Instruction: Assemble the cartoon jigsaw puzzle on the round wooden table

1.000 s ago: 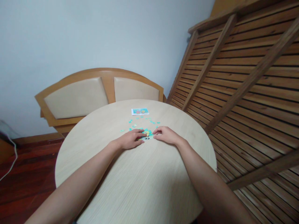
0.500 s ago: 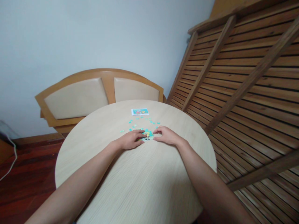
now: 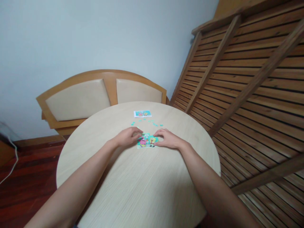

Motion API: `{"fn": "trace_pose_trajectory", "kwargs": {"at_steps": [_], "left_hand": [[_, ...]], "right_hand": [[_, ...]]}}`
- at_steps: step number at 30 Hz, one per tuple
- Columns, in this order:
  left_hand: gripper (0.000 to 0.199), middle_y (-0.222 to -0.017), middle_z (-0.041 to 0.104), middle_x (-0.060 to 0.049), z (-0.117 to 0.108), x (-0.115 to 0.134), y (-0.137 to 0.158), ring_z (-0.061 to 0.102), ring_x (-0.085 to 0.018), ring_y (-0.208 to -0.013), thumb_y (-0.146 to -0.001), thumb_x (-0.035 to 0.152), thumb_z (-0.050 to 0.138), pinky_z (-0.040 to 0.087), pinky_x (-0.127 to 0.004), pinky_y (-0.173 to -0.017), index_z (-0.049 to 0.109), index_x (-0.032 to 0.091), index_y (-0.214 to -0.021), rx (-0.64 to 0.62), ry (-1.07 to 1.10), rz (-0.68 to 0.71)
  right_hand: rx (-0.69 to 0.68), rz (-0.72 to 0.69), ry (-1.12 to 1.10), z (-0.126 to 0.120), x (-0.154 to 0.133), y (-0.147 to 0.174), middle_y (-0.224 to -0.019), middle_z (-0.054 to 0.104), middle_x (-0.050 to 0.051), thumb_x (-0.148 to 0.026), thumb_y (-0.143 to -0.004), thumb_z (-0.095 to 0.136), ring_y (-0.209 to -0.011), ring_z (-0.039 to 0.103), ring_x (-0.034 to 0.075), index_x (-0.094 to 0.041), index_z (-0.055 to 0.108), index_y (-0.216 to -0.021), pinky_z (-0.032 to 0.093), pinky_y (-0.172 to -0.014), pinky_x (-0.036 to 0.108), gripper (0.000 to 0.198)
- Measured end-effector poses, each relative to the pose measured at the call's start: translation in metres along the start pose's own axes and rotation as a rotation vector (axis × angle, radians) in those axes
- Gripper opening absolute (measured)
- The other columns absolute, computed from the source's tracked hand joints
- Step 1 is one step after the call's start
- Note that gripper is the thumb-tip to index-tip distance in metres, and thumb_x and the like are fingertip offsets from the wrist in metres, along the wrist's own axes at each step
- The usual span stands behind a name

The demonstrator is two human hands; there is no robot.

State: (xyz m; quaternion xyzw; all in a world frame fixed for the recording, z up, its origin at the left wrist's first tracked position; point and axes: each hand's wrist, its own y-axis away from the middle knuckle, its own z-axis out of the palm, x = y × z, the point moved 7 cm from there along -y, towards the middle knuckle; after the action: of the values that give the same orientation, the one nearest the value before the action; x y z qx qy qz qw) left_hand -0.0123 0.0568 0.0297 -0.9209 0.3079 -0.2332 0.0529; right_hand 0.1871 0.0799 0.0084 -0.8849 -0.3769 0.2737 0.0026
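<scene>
A partly assembled jigsaw puzzle lies flat on the table, with a pink figure on its left and a yellow square figure on its right against turquoise. My left hand rests at its upper left edge, fingers bent and a gap between thumb and forefinger. At the right edge is my right hand, its thumb low and its fingers higher, spread apart along the border. The fingertips of both hands cover small parts of the puzzle's sides. Loose turquoise puzzle pieces are strewn in an arc beyond it.
A picture card with the same characters lies farther back on the round pale wooden table. Behind stands a padded headboard. A slatted wooden frame leans at the right. A white cable hangs at the left.
My left hand has drawn back up and left off the puzzle, uncovering the pink figure. The puzzle now shows slightly nearer to me. My right hand has hardly moved.
</scene>
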Motion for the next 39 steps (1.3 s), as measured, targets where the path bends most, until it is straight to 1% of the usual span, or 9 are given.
{"fn": "trace_pose_trajectory", "kwargs": {"at_steps": [2, 4, 7, 10, 15, 25, 31, 34, 39], "left_hand": [[0.036, -0.110, 0.074, -0.011, -0.019, -0.034, 0.006, 0.068, -0.022, -0.093, -0.093, 0.039, 0.050, 0.050, -0.030, -0.082, 0.071, 0.017, -0.112, 0.060, -0.134, -0.223], [0.036, -0.104, 0.075, -0.010, -0.033, -0.062, 0.016, 0.068, -0.021, -0.087, -0.091, 0.041, 0.050, 0.048, -0.028, -0.075, 0.071, 0.018, -0.110, 0.069, -0.238, -0.362], [0.040, -0.099, 0.076, -0.010, -0.042, -0.089, 0.028, 0.068, -0.022, -0.082, -0.089, 0.048, 0.050, 0.045, -0.028, -0.068, 0.073, 0.019, -0.102, 0.039, -0.254, -0.465], [0.040, -0.098, 0.076, -0.011, -0.039, -0.099, 0.034, 0.068, -0.022, -0.081, -0.085, 0.048, 0.052, 0.044, -0.028, -0.067, 0.074, 0.018, -0.100, 0.008, -0.198, -0.487], [0.037, -0.096, 0.077, -0.009, -0.029, -0.100, 0.031, 0.068, -0.022, -0.080, -0.080, 0.047, 0.057, 0.044, -0.028, -0.068, 0.075, 0.019, -0.096, -0.030, -0.144, -0.458], [0.026, -0.089, 0.075, -0.007, -0.021, -0.095, 0.025, 0.066, -0.021, -0.078, -0.078, 0.035, 0.056, 0.045, -0.028, -0.071, 0.071, 0.018, -0.090, -0.047, -0.076, -0.408], [0.036, -0.090, 0.073, -0.008, -0.018, -0.088, 0.023, 0.064, -0.019, -0.076, -0.080, 0.038, 0.055, 0.045, -0.027, -0.069, 0.070, 0.016, -0.104, -0.070, -0.064, -0.367], [0.036, -0.088, 0.073, -0.007, -0.018, -0.078, 0.021, 0.062, -0.018, -0.075, -0.083, 0.040, 0.053, 0.044, -0.027, -0.070, 0.072, 0.016, -0.101, -0.103, -0.021, -0.316], [0.036, -0.088, 0.073, -0.006, -0.023, -0.062, 0.012, 0.060, -0.017, -0.076, -0.086, 0.044, 0.051, 0.044, -0.027, -0.072, 0.071, 0.015, -0.094, 0.017, 0.154, -0.254]], "right_hand": [[0.000, -0.002, -0.003, 0.001, 0.002, 0.000, -0.116, 0.067, 0.010, -0.046, -0.076, 0.079, -0.114, 0.058, 0.028, -0.021, 0.072, -0.116, 0.044, -0.102, 0.043, 0.048], [-0.001, -0.008, -0.001, 0.002, 0.003, 0.000, -0.117, 0.066, 0.010, -0.047, -0.076, 0.078, -0.115, 0.057, 0.028, -0.020, 0.072, -0.116, 0.043, -0.103, 0.043, 0.049], [-0.002, -0.016, 0.000, 0.001, 0.002, 0.000, -0.118, 0.066, 0.010, -0.048, -0.077, 0.078, -0.116, 0.057, 0.028, -0.021, 0.072, -0.117, 0.043, -0.103, 0.044, 0.049], [-0.003, -0.006, -0.003, 0.000, 0.000, 0.000, -0.118, 0.066, 0.010, -0.045, -0.076, 0.079, -0.115, 0.058, 0.028, -0.021, 0.072, -0.116, 0.044, -0.103, 0.043, 0.047], [-0.005, -0.001, 0.002, -0.001, -0.003, 0.000, -0.118, 0.067, 0.010, -0.043, -0.075, 0.079, -0.115, 0.059, 0.028, -0.021, 0.072, -0.115, 0.044, -0.103, 0.044, 0.046], [-0.033, -0.017, 0.028, 0.006, -0.004, -0.002, -0.129, 0.064, 0.010, -0.052, -0.078, 0.075, -0.120, 0.056, 0.029, -0.022, 0.068, -0.126, 0.041, -0.107, 0.046, 0.058], [-0.056, -0.028, 0.020, 0.007, -0.012, -0.003, -0.133, 0.063, 0.010, -0.049, -0.078, 0.076, -0.122, 0.054, 0.029, -0.021, 0.065, -0.131, 0.038, -0.110, 0.044, 0.062], [-0.068, -0.032, 0.008, 0.007, -0.012, -0.003, -0.132, 0.063, 0.011, -0.049, -0.077, 0.077, -0.122, 0.054, 0.029, -0.020, 0.064, -0.131, 0.038, -0.110, 0.045, 0.062], [-0.115, -0.077, -0.036, 0.008, -0.014, -0.001, -0.126, 0.064, 0.010, -0.048, -0.075, 0.079, -0.122, 0.053, 0.028, -0.021, 0.066, -0.129, 0.039, -0.109, 0.044, 0.062]]}}
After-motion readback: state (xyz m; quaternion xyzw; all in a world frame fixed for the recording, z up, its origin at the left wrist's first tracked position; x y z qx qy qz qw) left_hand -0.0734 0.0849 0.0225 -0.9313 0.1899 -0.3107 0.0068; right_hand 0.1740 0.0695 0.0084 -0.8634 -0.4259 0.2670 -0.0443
